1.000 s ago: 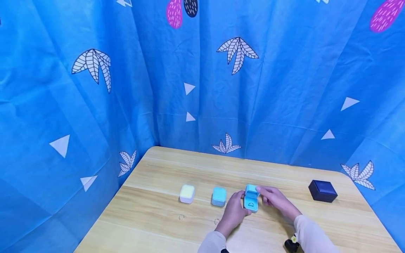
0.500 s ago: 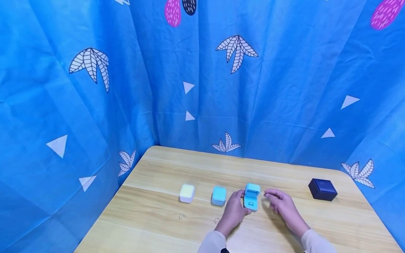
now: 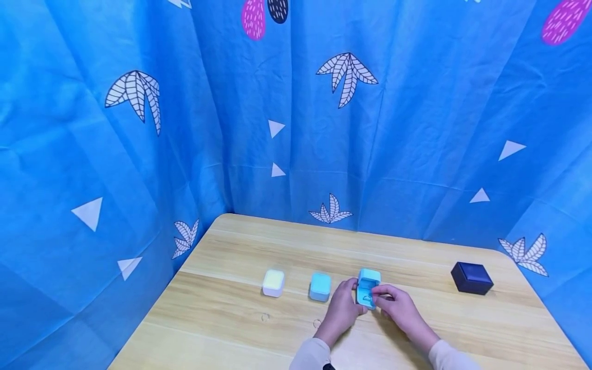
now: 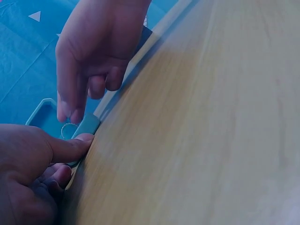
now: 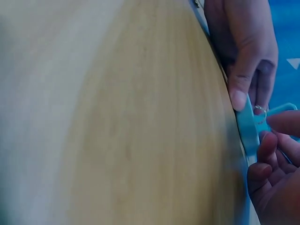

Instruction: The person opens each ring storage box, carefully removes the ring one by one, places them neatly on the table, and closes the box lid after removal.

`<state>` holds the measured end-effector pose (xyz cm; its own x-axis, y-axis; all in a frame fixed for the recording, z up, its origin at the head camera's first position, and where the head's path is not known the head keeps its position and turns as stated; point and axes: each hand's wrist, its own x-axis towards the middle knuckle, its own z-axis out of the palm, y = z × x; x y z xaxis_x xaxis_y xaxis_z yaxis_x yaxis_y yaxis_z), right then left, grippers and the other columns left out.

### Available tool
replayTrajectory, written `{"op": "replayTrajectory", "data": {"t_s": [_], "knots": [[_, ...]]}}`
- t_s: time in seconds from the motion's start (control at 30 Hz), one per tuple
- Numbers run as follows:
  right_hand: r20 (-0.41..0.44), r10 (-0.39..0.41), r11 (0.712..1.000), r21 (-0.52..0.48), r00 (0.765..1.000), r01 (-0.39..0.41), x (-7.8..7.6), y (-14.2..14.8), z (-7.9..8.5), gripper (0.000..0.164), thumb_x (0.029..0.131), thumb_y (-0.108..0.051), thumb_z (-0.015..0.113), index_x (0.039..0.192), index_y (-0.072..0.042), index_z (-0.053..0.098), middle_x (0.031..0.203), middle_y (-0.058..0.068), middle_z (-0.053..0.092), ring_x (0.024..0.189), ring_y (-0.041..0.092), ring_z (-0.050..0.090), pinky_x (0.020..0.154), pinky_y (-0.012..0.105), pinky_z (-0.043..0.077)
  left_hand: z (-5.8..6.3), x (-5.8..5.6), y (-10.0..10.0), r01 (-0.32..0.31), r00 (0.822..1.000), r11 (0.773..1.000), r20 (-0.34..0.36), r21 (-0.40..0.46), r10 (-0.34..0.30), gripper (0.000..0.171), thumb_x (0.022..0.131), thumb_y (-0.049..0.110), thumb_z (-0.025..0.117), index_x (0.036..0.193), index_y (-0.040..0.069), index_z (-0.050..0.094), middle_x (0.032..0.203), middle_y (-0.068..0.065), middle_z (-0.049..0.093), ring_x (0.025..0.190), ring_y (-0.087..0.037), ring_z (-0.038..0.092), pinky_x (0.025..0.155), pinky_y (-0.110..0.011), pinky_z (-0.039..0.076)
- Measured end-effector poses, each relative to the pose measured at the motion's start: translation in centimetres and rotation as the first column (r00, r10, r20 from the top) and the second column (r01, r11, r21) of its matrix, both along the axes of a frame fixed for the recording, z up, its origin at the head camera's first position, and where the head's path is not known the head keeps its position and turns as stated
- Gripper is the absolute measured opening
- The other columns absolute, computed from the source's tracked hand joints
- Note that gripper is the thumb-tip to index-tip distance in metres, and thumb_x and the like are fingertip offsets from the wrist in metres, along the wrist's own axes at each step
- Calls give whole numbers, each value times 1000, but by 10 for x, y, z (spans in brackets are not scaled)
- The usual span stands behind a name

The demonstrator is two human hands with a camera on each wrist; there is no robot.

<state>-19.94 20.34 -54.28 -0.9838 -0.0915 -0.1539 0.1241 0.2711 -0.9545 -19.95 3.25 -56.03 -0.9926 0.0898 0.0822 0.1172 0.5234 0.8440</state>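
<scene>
My left hand holds a turquoise ring box from its left side, thumb at the front of the base. The box stands with its lid up. My right hand reaches over the base from the right, thumb and index fingertips at a thin ring. In the left wrist view the fingertips meet the ring's upper edge. They appear to pinch it, though their grip is partly hidden. The ring also shows beside the index finger in the right wrist view.
Left of the hands stand a closed turquoise box and a white box with a pale yellow top. Two thin rings lie in front of them, one ring farther left. A dark navy box sits at the right. Blue curtain surrounds the table.
My right hand let go of the raised lid and drew back to the right, then came in to the ring in the base. My left hand has stayed on the box.
</scene>
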Motion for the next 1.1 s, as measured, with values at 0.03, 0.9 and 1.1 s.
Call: {"op": "replayTrajectory", "data": {"t_s": [0.03, 0.9, 1.1], "knots": [[-10, 4, 1000, 7, 1000, -4, 0, -2, 0, 29, 90, -7, 71, 117, 3, 68, 108, 13, 66, 58, 10, 49, 50, 21, 43, 0, 0, 0, 0, 1000, 1000, -1, -3, 0, 66, 69, 3, 88, 129, 10, 61, 115, 1, 64, 111, -18, 61, 101, -38, 50], [-130, 60, 987, 158, 990, -39, -3, -9, -8, 12, 89, -5, 73, 100, -3, 72, 76, 4, 59, 60, 9, 50, 52, 22, 45, -4, 0, -1, 9, 1000, 1000, 12, 10, -9, 69, 71, 5, 87, 134, 8, 59, 121, -3, 64, 115, -26, 62, 104, -45, 49], [-151, 52, 982, 188, 987, -23, -3, -8, -8, 9, 89, -4, 72, 98, -5, 72, 75, 3, 60, 60, 10, 51, 51, 22, 46, -3, -1, 1, 17, 1000, 1000, 5, 3, -17, 69, 72, 4, 87, 134, 7, 58, 117, -1, 64, 113, -24, 62, 103, -44, 50]]}}
